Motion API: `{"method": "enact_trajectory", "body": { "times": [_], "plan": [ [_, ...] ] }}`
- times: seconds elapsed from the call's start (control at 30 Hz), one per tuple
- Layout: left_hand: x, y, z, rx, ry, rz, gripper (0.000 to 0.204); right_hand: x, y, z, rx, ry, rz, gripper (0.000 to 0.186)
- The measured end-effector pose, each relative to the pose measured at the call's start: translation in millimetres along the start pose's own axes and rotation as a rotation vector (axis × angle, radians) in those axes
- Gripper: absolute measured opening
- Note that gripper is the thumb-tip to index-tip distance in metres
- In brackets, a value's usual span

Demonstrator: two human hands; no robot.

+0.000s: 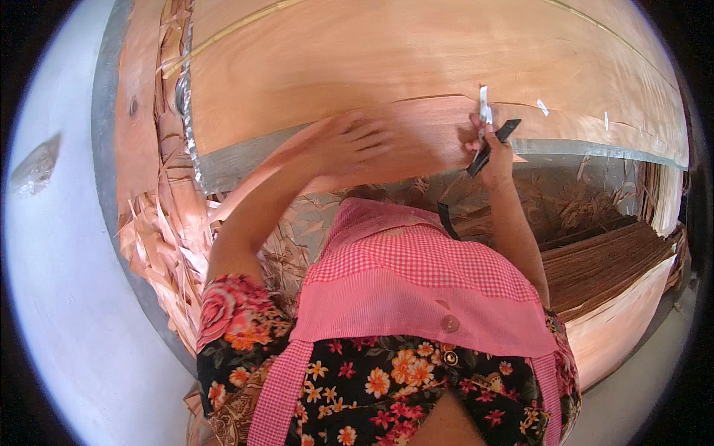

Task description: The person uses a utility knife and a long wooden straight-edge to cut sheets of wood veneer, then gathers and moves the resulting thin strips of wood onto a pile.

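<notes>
My left hand [364, 140] lies flat with its fingers stretched out on a pinkish strip of wood veneer [428, 130]. This strip rests along the near edge of a large tan veneer sheet [357, 59] and hangs toward me on the left. My right hand [494, 154] is closed around a flat black tool [506, 131], perhaps a knife; its exact kind is hard to make out. A short whitish strip [483, 97], like tape, sticks up by the right thumb and fingers. Both hands are at the near edge of the grey worktable [238, 157].
Two small white tape pieces [542, 108] stick to the large sheet at right. Torn veneer scraps [160, 253] heap at left and below the table. A dark stack of veneer sheets [595, 271] lies at lower right. A thin yellowish strip [245, 22] crosses the sheet's far part.
</notes>
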State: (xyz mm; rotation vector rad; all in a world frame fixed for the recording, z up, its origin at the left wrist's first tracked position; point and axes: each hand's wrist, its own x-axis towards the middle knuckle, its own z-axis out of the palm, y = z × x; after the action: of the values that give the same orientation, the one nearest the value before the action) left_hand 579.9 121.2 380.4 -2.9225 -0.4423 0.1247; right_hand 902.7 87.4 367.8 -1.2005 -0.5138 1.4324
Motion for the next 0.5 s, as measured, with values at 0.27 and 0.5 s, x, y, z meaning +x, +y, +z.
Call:
{"method": "enact_trajectory", "body": {
  "times": [0.27, 0.5],
  "plan": [
    [-165, -22, 70, -0.223, 0.134, -0.383, 0.056, -13, -2, 32, 0.075, 0.296, -0.063, 0.019],
    [-162, -32, 52, -0.207, 0.217, -0.292, 0.049, -86, 73, 134, -0.082, 0.193, -0.056, 0.015]
  ]
}}
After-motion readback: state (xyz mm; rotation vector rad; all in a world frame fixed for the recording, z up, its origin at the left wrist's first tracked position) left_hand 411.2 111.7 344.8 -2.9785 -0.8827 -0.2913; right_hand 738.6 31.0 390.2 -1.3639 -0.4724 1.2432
